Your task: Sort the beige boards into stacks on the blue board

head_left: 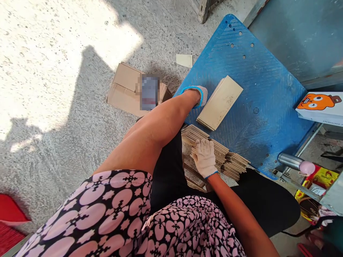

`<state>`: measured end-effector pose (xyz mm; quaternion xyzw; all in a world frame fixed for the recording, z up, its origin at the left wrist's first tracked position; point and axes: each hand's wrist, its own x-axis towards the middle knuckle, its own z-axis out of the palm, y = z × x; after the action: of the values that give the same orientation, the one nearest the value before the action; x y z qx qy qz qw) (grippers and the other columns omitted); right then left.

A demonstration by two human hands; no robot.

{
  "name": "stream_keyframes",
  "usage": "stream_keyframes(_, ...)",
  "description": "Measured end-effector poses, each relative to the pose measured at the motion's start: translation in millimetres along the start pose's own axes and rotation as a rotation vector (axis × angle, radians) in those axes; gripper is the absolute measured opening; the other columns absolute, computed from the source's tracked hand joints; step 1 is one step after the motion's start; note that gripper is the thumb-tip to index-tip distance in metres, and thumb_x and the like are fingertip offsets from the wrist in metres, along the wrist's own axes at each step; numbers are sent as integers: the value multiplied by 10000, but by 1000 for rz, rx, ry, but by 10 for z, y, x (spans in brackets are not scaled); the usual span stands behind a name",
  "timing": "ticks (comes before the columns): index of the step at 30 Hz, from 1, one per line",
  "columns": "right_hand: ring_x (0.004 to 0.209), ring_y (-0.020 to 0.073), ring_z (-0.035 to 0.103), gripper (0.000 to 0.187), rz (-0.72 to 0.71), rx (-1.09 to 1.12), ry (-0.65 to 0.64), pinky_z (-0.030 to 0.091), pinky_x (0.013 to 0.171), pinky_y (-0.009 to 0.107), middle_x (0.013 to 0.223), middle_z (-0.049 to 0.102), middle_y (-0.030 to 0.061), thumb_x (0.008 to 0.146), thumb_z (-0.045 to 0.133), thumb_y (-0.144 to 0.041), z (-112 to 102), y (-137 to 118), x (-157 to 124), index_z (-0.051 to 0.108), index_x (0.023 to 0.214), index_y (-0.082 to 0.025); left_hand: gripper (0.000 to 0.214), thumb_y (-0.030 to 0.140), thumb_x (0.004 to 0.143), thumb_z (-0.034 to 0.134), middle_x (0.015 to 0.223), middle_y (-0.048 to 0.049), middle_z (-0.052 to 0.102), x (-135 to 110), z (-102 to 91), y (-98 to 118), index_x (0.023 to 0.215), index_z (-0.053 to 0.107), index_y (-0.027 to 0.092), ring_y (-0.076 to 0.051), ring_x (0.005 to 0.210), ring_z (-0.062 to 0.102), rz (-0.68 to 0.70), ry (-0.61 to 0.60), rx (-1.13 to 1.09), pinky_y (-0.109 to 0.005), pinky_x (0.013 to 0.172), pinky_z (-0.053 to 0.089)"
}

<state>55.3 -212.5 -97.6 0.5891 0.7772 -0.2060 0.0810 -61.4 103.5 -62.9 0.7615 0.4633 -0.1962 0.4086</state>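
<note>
My right hand (205, 157), in a cream knitted glove with a blue cuff, lies over a row of thin boards (232, 165) packed side by side above my lap. Its fingers are bent over their edges, with the thumb to the left. My left hand (203, 96) wears a similar glove and is at the blue table's left edge, just left of a small stack of beige boards (221, 102). My forearm and the glove's cuff hide its fingers, so its grip does not show. The stack lies flat and slanted on the blue tabletop (257, 78); dark specks mark its upper board.
A cardboard box (124, 91) stands on the concrete floor at left, partly blurred out. One pale board piece (184, 60) lies beyond it. On the right are a white carton with an orange cartoon (320, 107), a steel flask (291, 160) and yellow-red packets (325, 178).
</note>
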Motion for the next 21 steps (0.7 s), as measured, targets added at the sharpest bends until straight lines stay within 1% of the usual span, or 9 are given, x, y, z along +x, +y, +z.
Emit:
stream_keyframes(3, 1505, 384, 308, 659, 5, 12, -13, 170, 1232, 651, 1564, 415, 288, 975, 557, -306, -24, -12, -24, 393, 1547, -25, 476, 175, 861, 619, 1248, -282, 694, -39, -36, 21, 1293, 694, -13, -403, 1199, 645, -4, -74, 141, -430, 1044, 477)
stream_keyframes(7, 1459, 357, 386, 576, -54, 14, 14, 223, 1239, 619, 1521, 494, 231, 987, 524, -265, -55, -67, -82, 455, 1517, -51, 527, 194, 851, 647, 1260, -281, 690, -73, -76, 25, 1333, 665, -20, -414, 1236, 623, -3, -69, 107, -397, 1033, 481)
stream_keyframes(8, 1427, 342, 432, 539, -73, 18, 18, 259, 1235, 594, 1490, 531, 216, 992, 506, -248, -63, -86, -89, 488, 1496, -59, 525, 190, 845, 652, 1256, -266, 697, -85, -84, 26, 1333, 672, -2, -409, 1245, 619, -5, -62, 94, -391, 1035, 481)
stream_keyframes(10, 1320, 304, 549, 471, -92, 43, -7, 395, 1176, 508, 1398, 617, 186, 999, 464, -211, -75, -124, -85, 558, 1444, -88, 521, 170, 834, 655, 1241, -248, 710, -117, -102, 34, 1333, 680, 21, -402, 1246, 622, -3, -60, 90, -398, 1041, 480)
stream_keyframes(12, 1155, 262, 662, 429, -70, 89, -83, 536, 1015, 402, 1279, 696, 146, 1005, 433, -195, -77, -151, -56, 619, 1390, -157, 522, 158, 822, 660, 1234, -271, 705, -155, -118, 46, 1320, 682, 2, -417, 1219, 636, 3, -64, 108, -430, 1036, 487)
stream_keyframes(13, 1067, 242, 700, 418, -50, 114, -128, 571, 921, 355, 1222, 724, 122, 1010, 422, -202, -72, -159, -34, 638, 1368, -199, 521, 163, 818, 667, 1233, -289, 698, -171, -124, 51, 1306, 685, -16, -428, 1202, 642, 3, -69, 119, -447, 1030, 492)
stream_keyframes(16, 919, 202, 742, 402, -10, 162, -211, 578, 768, 277, 1135, 761, 74, 1017, 418, -225, -44, -165, 48, 666, 1328, -281, 522, 195, 820, 686, 1245, -318, 679, -177, -119, 40, 1285, 686, -42, -441, 1179, 649, -2, -78, 150, -464, 1006, 509)
stream_keyframes(19, 909, 197, 748, 405, 49, 164, -243, 571, 747, 270, 1132, 771, 59, 998, 444, -210, -50, -162, 147, 679, 1316, -298, 502, 206, 825, 695, 1237, -287, 696, -107, -80, -25, 1275, 695, -16, -405, 1192, 643, -6, -68, 161, -436, 1018, 502)
stream_keyframes(21, 913, 209, 748, 397, 125, 183, -284, 573, 769, 289, 1124, 779, 53, 987, 470, -224, -120, -143, 212, 688, 1310, -298, 441, 173, 781, 718, 1184, -267, 723, -43, -48, -85, 1185, 740, -4, -392, 1166, 654, -10, -37, 76, -435, 1023, 495)
